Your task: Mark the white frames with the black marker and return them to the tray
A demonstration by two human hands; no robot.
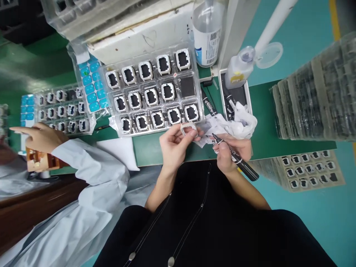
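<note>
Between the thumb and fingers of my left hand (175, 144) is a small silver watch case frame (189, 128), held up just past the front edge of a clear plastic tray (164, 130). My right hand (229, 152) grips a black marker pen (241, 165), its tip pointing up and left toward the frame but apart from it. Rows of similar watch cases (151, 96) sit in the tray's pockets; one pocket (187, 87) at the right holds no case. Crumpled white tissue (239, 124) lies just beyond my right hand.
Another marker (208, 102) lies beside the tray. A box (250, 100) holds a white bottle (239, 68); a larger clear bottle (207, 37) stands behind. Stacked trays (314, 92) rise at the right. At the left, a co-worker's hand (47, 137) is over an orange fixture (41, 160).
</note>
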